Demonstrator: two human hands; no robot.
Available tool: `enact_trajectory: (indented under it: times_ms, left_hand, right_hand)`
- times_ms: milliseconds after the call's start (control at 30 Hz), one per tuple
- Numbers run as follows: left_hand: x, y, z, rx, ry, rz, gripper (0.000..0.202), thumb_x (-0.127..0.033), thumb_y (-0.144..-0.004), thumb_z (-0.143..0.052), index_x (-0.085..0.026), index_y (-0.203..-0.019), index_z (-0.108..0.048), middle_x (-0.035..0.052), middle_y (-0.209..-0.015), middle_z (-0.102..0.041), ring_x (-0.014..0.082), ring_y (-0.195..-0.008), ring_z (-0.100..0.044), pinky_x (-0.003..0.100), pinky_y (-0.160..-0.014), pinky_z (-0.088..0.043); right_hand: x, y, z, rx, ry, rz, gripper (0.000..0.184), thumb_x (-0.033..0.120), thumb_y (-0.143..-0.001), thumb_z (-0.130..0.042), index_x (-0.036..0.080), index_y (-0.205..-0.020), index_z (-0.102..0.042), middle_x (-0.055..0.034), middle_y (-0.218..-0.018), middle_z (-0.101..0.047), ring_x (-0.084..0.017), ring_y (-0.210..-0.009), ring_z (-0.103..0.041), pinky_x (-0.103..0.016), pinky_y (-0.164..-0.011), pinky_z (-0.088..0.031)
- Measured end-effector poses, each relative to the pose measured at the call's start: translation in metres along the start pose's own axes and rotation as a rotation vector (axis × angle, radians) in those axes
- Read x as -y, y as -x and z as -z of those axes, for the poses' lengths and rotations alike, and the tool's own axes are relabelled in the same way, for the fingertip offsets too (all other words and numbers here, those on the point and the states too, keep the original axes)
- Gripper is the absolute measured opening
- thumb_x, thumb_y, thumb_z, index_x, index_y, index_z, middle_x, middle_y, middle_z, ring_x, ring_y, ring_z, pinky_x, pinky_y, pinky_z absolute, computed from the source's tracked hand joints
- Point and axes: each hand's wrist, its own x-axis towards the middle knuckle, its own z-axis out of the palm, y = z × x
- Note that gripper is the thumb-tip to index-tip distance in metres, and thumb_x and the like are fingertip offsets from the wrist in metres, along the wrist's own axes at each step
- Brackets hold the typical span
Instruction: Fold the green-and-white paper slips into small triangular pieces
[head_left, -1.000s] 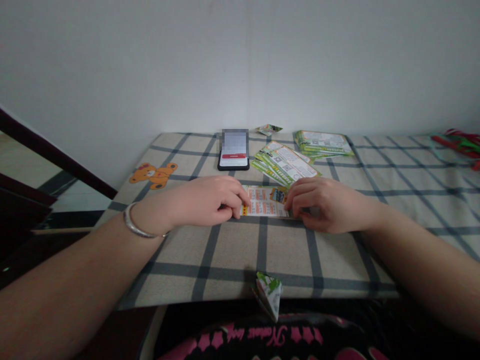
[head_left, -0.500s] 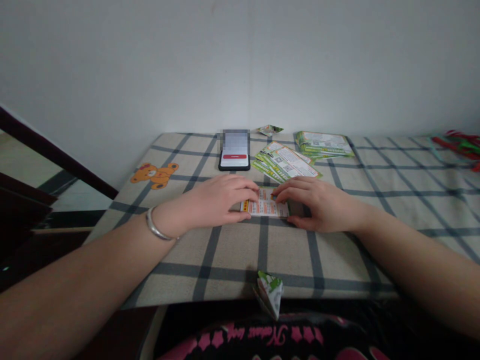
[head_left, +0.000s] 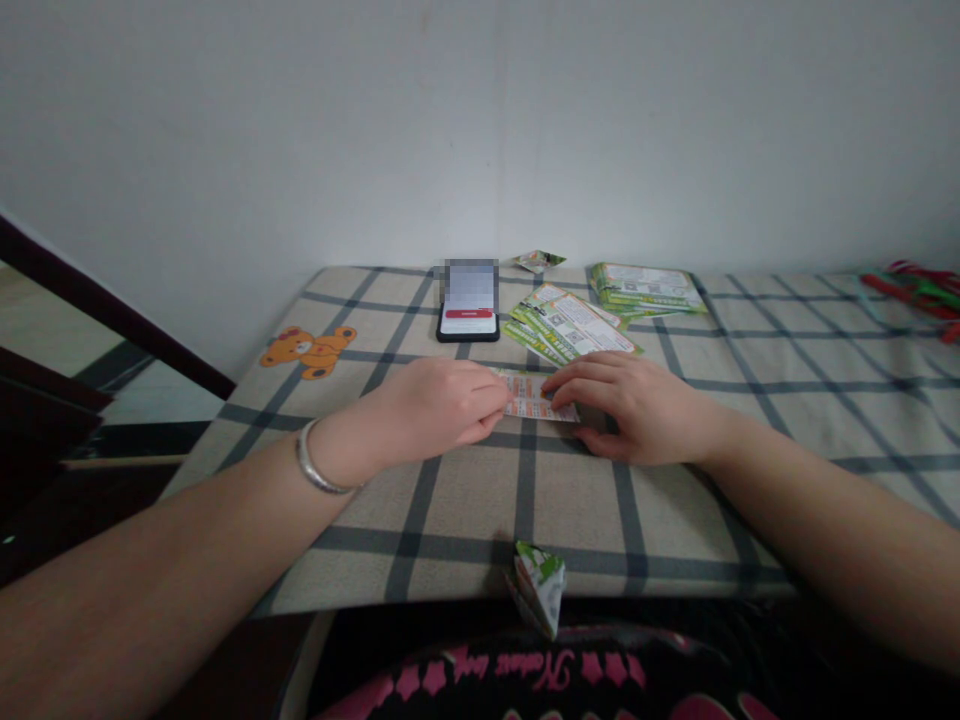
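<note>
Phone (head_left: 467, 300) and green leaflets (head_left: 570, 325) on a checked tablecloth (head_left: 600, 500)
Folded paper triangle (head_left: 538, 590) over the near edge; teddy-bear print (head_left: 308, 352) at left.

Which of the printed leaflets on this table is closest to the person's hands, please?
The orange-printed leaflet between the left hand and right hand; the others lie farther off in green-edged piles.

Cloth (head_left: 457, 500) beige, grey check; leaflet (head_left: 536, 396) orange on white; stacked flyers (head_left: 570, 325) green-white.
</note>
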Motion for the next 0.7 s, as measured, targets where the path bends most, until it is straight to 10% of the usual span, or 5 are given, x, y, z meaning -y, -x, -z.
enact_trajectory:
  times_ms: [467,700]
  left_hand:
    - [0.0046,-0.0023,-0.0014,-0.015,-0.107,-0.057,0.016,-0.017,-0.092,-0.053,-0.019,-0.094,-0.068,0.0040,-0.097,-0.069,0.0189,-0.090,-0.062,0.035,-0.077,-0.049]
    - [0.0038,-0.0011,-0.0031,-0.004,-0.149,0.163,0.019,-0.027,-0.090,-0.056,-0.017,-0.102,-0.067,0.0071,-0.099,-0.067,0.0229,-0.094,-0.059,0.039,-0.083,-0.048]
  right_hand:
    - [-0.0013,0.0013,0.0021,-0.076,-0.117,0.086,0.016,0.014,-0.085,-0.057,0.020,-0.097,-0.066,-0.0061,-0.107,-0.071,-0.019,-0.104,-0.063,-0.037,-0.092,-0.051]
    - [0.0039,0.0031,0.0015,-0.121,-0.046,0.051,0.010,0.017,-0.087,-0.056,0.018,-0.089,-0.065,-0.0081,-0.098,-0.071,-0.018,-0.094,-0.065,-0.033,-0.083,-0.053]
